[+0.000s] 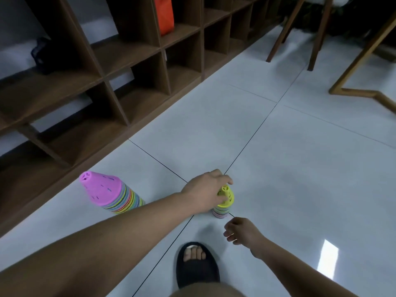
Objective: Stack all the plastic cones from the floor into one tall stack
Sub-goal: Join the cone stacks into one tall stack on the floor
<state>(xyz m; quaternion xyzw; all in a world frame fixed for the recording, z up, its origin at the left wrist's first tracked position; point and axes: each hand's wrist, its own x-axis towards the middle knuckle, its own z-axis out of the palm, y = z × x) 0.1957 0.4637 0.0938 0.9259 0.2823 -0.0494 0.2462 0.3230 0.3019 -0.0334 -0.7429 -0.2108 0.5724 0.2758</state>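
Head cam, only view. The grey tiled floor (300, 168) has loads of open room from 2 round to 5 o'clock, nothing standing on it there, just a window glare patch at 4. The hard edge is the wooden cubby shelf (120, 56), whose bottom board runs diagonally from 8 up to 12 along the left side. There's an orange bag (166, 16) in a cubby at 12. Up at 1 to 2 o'clock two dark chair legs (278, 35) and a lighter wooden frame (353, 92) stand on the floor, well apart from the cones.

The tall stack (120, 198), pink cone on top, sits on the floor at 8 o'clock, near the shelf's bottom edge but not touching it. Its long axis leans in the picture, tip aimed at roughly 10, wide base toward 4.

The short stack (221, 212) is at 6 o'clock, close to where the grout lines cross, with a yellow cone (226, 196) as its top. It's pretty much upright, tip to 12.

The left hand (206, 190) reaches in from 8, fingers and thumb wrapped round the yellow cone. The right hand (240, 230) hangs just below the short stack at 5, fingers loosely curled, nothing in it and not touching the cones. A foot in a black slipper (196, 269) is planted at 6, near the bottom edge.
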